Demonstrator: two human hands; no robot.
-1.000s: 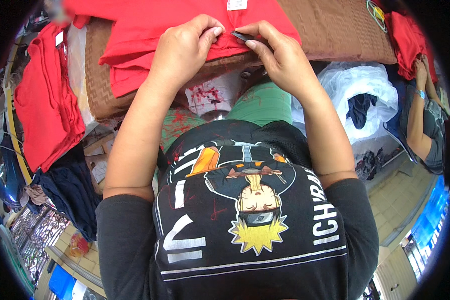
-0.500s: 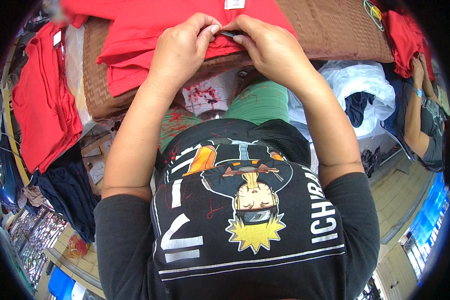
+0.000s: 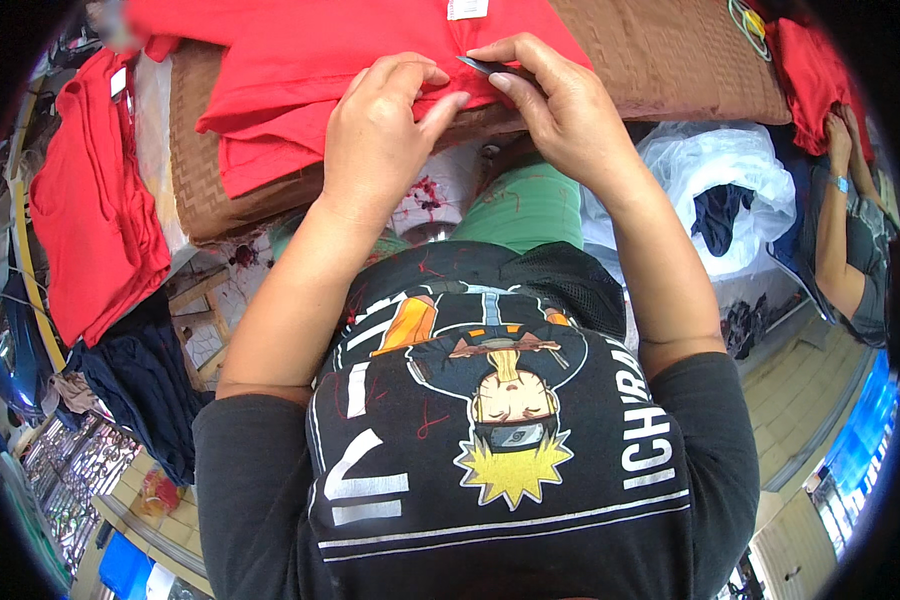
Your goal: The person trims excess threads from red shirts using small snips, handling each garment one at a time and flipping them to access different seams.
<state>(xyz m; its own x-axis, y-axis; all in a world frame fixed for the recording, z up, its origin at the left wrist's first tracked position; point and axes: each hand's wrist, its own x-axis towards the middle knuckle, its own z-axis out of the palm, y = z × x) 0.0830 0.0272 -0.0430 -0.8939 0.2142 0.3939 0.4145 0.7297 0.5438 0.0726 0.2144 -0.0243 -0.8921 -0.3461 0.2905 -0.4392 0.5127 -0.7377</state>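
A red garment (image 3: pixel 300 75) with a white label (image 3: pixel 467 9) is spread over a brown, cloth-covered surface (image 3: pixel 660 70) in front of me. My right hand (image 3: pixel 560 95) is closed round small thread snips (image 3: pixel 482 66), whose pointed metal tip sticks out to the left above the red cloth. Most of the snips is hidden in the fingers. My left hand (image 3: pixel 385 115) rests at the garment's near edge, just left of the snips. Its thumb and bent fingers stand apart, with nothing seen between them.
Another red garment (image 3: pixel 95 210) hangs at the left above dark blue cloth (image 3: pixel 145 380). A translucent plastic bag (image 3: pixel 715 170) with dark cloth inside stands on the right. Beyond it, a co-worker's hands (image 3: pixel 838 140) touch red cloth (image 3: pixel 815 75). Red thread scraps lie about my lap.
Both hands were close together at the garment's edge. My left hand has drawn back and its thumb and fingers have parted. The snips' tip has come into clearer view.
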